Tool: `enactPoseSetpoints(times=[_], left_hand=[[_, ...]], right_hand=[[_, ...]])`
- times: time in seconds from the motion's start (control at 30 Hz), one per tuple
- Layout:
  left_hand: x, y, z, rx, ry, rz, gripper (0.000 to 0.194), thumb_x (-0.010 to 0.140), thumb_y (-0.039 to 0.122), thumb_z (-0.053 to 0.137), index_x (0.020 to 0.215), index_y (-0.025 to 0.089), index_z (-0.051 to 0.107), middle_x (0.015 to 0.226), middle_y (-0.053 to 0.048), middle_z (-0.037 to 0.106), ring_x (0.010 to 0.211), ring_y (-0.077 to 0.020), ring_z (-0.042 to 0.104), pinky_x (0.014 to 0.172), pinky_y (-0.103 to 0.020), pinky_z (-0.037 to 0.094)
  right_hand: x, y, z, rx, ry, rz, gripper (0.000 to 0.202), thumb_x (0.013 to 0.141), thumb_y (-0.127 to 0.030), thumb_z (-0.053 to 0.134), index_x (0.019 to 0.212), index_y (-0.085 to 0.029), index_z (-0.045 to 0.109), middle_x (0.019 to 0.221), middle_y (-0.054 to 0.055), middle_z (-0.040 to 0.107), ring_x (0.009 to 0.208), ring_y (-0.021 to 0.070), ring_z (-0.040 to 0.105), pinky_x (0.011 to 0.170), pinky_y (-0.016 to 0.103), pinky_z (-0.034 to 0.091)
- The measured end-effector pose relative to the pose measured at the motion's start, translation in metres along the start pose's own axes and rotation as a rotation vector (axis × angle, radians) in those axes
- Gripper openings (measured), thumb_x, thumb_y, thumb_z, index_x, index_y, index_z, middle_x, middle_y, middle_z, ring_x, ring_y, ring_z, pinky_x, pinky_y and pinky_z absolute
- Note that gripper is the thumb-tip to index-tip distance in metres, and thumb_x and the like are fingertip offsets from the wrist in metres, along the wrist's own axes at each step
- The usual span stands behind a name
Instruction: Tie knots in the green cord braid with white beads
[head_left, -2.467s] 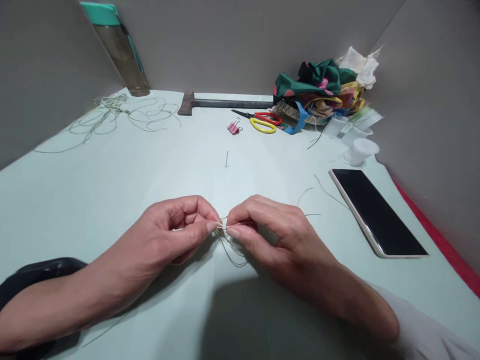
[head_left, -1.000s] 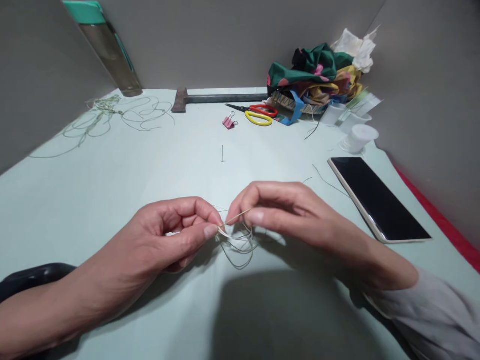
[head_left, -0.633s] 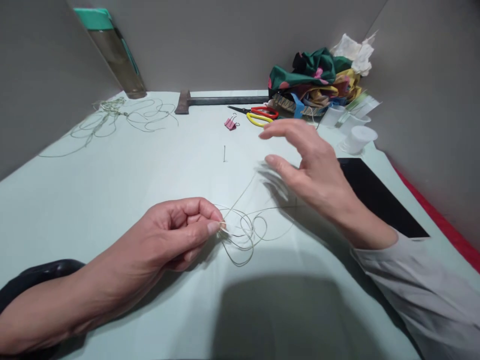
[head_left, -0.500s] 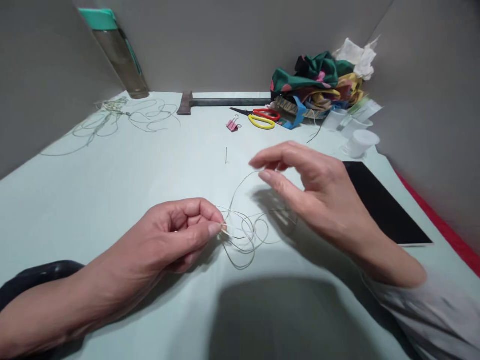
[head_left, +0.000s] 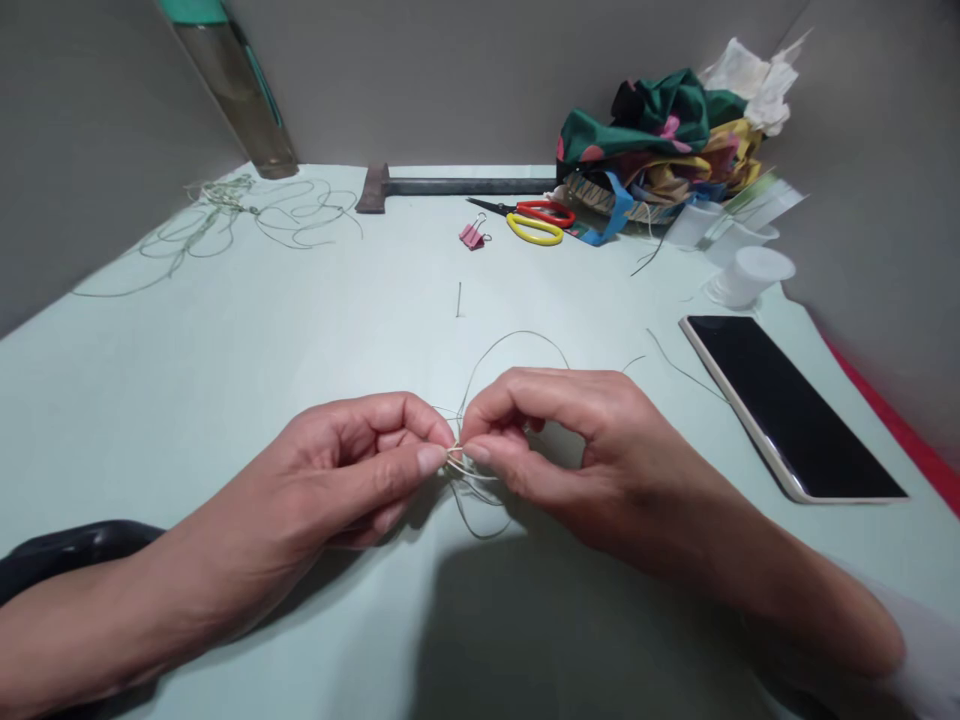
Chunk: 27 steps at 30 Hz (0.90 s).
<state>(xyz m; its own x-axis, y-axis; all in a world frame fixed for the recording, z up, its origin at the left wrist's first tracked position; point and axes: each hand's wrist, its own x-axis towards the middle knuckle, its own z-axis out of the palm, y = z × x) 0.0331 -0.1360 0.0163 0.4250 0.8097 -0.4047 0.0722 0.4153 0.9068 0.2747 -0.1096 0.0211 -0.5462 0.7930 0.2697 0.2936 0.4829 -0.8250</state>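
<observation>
Thin pale-green cord (head_left: pixel 480 537) lies in loose loops around my fingertips at the middle of the table. My left hand (head_left: pixel 360 470) is closed, thumb and forefinger pinching the cord strands. Right beside it, my right hand (head_left: pixel 570 440) is closed too, its thumb and forefinger pinching the cord a finger's width away. One loop arches up behind my right hand, and the hand hides part of the coils. A small nail or pin (head_left: pixel 459 300) lies on the table beyond the hands.
Farther back are a hammer (head_left: pixel 472 186), scissors (head_left: pixel 536 220), a pink binder clip (head_left: pixel 474 234) and tangled cord (head_left: pixel 225 215). A bottle (head_left: pixel 240 100) leans at the back left. On the right are a phone (head_left: pixel 795 410), white spools (head_left: pixel 754 277) and a heap of fabric (head_left: pixel 660 140).
My right hand has come down and left from above the coils and now pinches the cord beside my left hand. The left hand keeps its pinch. The view has shifted slightly.
</observation>
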Motion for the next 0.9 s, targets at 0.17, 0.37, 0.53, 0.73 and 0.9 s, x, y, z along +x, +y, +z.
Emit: enactPoseSetpoints(times=[0.17,0.37,0.53,0.73,0.9], left_hand=[[0.001,0.002,-0.001,-0.023,-0.003,-0.020,0.027,0.106,0.051,0.084,0.104,0.025,0.082,0.065,0.007,0.050,0.058,-0.0098,0.031,0.049,-0.017,0.028],[0.000,-0.002,-0.002,0.014,0.009,-0.025,0.026,0.104,0.051,0.084,0.100,0.025,0.083,0.064,0.007,0.053,0.058,-0.0108,0.031,0.050,-0.023,0.023],[0.001,-0.001,0.001,0.043,0.039,-0.050,0.025,0.096,0.046,0.089,0.087,0.025,0.078,0.060,0.006,0.058,0.055,-0.0117,0.031,0.050,-0.029,0.019],[0.004,-0.003,0.002,0.082,0.074,-0.052,0.031,0.087,0.048,0.092,0.076,0.025,0.073,0.060,0.005,0.058,0.058,-0.0139,0.034,0.054,-0.032,0.020],[-0.001,-0.002,0.000,0.067,0.099,-0.015,0.040,0.094,0.053,0.090,0.073,0.025,0.071,0.060,0.005,0.055,0.059,-0.0137,0.031,0.054,-0.032,0.020]], right_hand=[[-0.001,0.002,0.003,-0.102,0.030,-0.095,0.020,0.106,-0.009,0.069,0.088,-0.014,0.076,0.078,-0.005,0.069,0.071,0.0051,0.060,0.068,0.016,0.046],[-0.003,0.006,0.010,-0.215,0.053,-0.217,0.020,0.101,-0.003,0.066,0.086,-0.013,0.074,0.078,-0.004,0.068,0.072,0.0059,0.059,0.070,0.018,0.045],[-0.003,0.005,0.016,-0.357,0.113,-0.272,0.021,0.103,-0.003,0.064,0.089,-0.013,0.075,0.077,-0.003,0.069,0.072,0.0100,0.057,0.066,0.025,0.043],[-0.009,0.003,0.023,-0.432,0.094,-0.361,0.025,0.110,-0.006,0.060,0.094,-0.015,0.076,0.083,-0.002,0.073,0.075,0.0145,0.061,0.079,0.032,0.049],[-0.011,0.007,0.022,-0.502,0.068,-0.397,0.029,0.112,-0.008,0.058,0.090,-0.018,0.073,0.080,-0.003,0.071,0.073,0.0149,0.060,0.077,0.034,0.048]])
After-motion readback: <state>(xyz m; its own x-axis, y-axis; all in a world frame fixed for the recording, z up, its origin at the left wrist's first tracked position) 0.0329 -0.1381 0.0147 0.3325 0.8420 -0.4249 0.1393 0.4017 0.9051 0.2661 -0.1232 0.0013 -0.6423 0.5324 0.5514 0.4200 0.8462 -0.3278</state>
